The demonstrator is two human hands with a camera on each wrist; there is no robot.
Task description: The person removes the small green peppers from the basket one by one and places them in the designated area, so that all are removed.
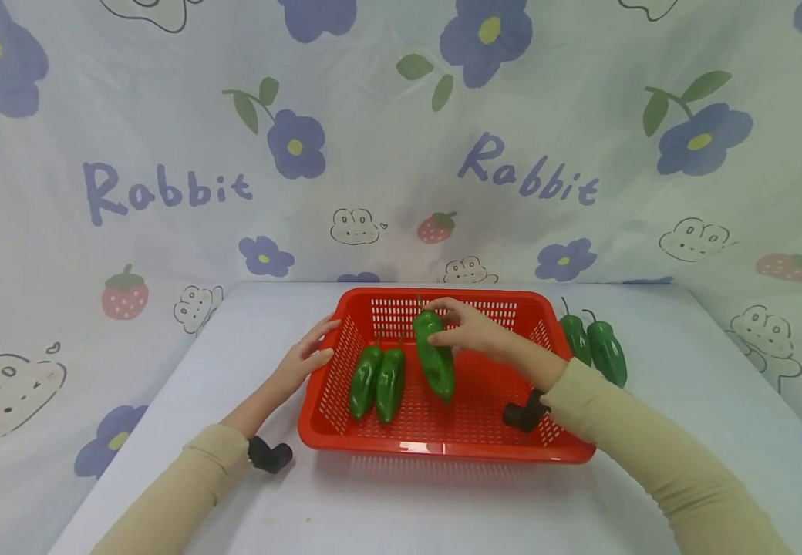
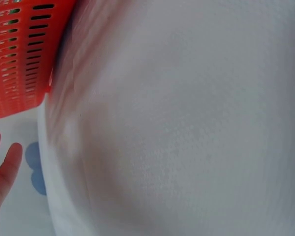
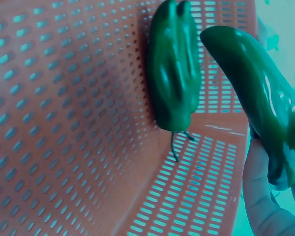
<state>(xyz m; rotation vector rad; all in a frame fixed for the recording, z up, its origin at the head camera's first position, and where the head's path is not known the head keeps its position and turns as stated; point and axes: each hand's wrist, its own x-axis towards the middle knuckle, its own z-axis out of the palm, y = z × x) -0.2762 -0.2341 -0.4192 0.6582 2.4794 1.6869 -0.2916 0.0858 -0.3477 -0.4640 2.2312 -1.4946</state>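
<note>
My right hand (image 1: 466, 327) grips a green pepper (image 1: 434, 362) near its stem end, over the middle of a red plastic basket (image 1: 443, 449). The right wrist view shows that pepper (image 3: 260, 93) between thumb and fingers, apart from the basket floor. Inside the basket on the left, two more green peppers (image 1: 365, 381) lie side by side, stems toward the back. With its fingers spread, my left hand (image 1: 304, 358) is at the basket's left rim, fingertips at the edge. In the left wrist view, only some fingers (image 2: 7, 167) show beside the basket wall (image 2: 24, 59).
To the right of the basket, two green peppers (image 1: 607, 353) lie on the white-covered table (image 1: 248, 501), partly hidden behind its rim. A printed cloth (image 1: 401, 154) with flowers and rabbits hangs behind the table. Each wrist wears a black camera mount (image 1: 271, 455).
</note>
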